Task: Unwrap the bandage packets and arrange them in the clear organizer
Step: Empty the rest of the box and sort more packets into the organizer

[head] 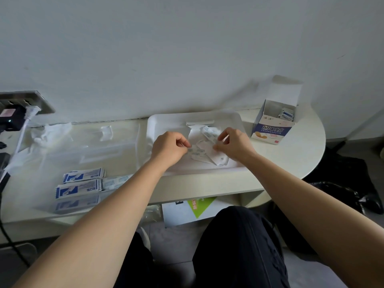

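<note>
Unwrapping is the step right now. The left hand point(170, 145) pinches one end of a small bandage packet point(197, 151). The right hand point(233, 143) pinches the other end. Fingers are curled tight, and both arms reach out over the white tray point(166, 121) in the middle of the surface point(301, 146). Next, I think, the hands must pull apart gently so the paper opens. Then the bandage goes left to the clear organizer point(87, 142), where blue and white packets point(81, 185) seem to lie at the near end.
</note>
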